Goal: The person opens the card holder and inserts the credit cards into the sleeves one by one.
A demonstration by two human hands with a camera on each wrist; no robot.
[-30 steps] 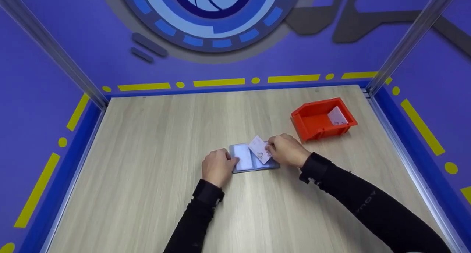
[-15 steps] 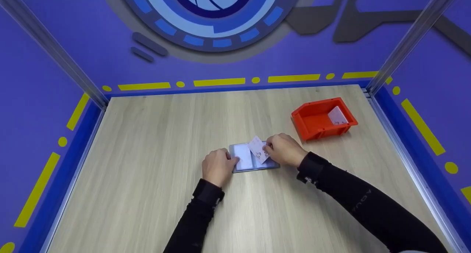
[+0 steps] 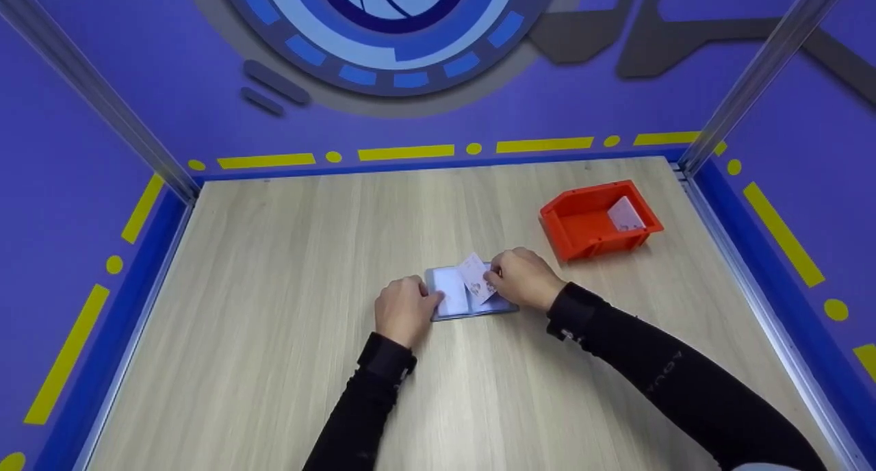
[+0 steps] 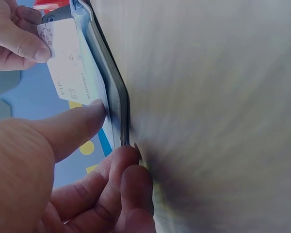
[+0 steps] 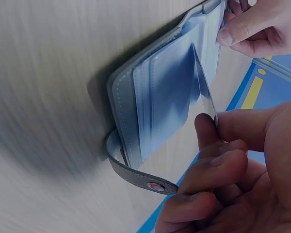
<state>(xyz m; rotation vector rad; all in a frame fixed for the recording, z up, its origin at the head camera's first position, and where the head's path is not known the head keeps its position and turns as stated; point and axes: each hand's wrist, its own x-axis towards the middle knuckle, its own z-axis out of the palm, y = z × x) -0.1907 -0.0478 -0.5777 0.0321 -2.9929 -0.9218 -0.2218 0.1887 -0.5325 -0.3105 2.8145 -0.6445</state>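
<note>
finding: over the last second the printed card point(image 3: 475, 277) has shifted slightly leftward, toward the fold of the open card holder point(image 3: 448, 291), and the right hand point(image 3: 525, 277) has travelled with it. the left hand point(image 3: 402, 311) shows no evident movement.

hands: the right grips the card by its edge between thumb and finger, remaining fingers curled. the left pinches the near left part of the holder — thumb on the inner page, fingers at the edge.

position: the holder lies open on the wooden table point(image 3: 287, 320). the card sits at an angle above it, mostly over the right page, one corner past the far edge. in the right wrist view its edge meets the clear sleeve point(image 5: 167, 82) near the fold; whether it has entered any slot cannot be told. a strap with a snap point(image 5: 155, 187) stands out from the holder.

assessment: the shift reads as a small alignment adjustment, with the card not yet seated — a judgement only.

also noted: a red bin point(image 3: 582, 229), well apart, contains another card point(image 3: 625, 214).
</note>
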